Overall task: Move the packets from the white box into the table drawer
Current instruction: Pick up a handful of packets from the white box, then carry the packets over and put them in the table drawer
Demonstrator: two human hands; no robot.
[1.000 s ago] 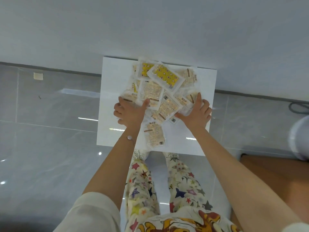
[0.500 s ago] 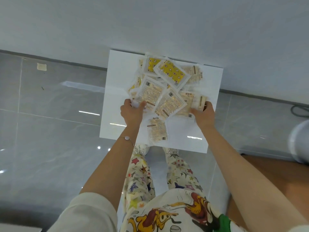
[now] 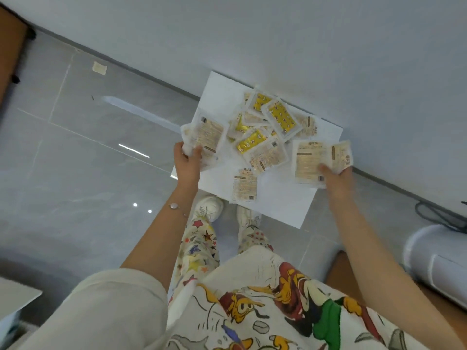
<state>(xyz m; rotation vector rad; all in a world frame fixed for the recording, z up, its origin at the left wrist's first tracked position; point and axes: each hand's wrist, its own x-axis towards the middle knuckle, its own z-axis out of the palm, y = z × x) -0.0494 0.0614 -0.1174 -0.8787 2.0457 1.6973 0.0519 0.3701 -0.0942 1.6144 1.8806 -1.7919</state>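
Note:
A flat white box [image 3: 280,198] stands on the floor against the wall, with several clear packets [image 3: 262,137] piled on its top, some printed yellow. One packet [image 3: 244,185] lies apart near the front edge. My left hand [image 3: 187,162] is shut on a few packets [image 3: 207,137] lifted over the box's left edge. My right hand [image 3: 336,178] is shut on other packets [image 3: 321,160] raised over the box's right side. The table drawer is not in view.
Glossy grey floor tiles [image 3: 83,152] spread to the left. A white wall [image 3: 278,34] runs behind the box. A white cylindrical appliance [image 3: 437,261] with a black cable stands at right. A brown wooden surface [image 3: 10,46] shows at the top left. My shoes [image 3: 209,205] touch the box's front.
Both hands closed on packets from the pile and lifted them apart, left hand leftward, right hand rightward. The camera turned, so the box now looks tilted and sits further right.

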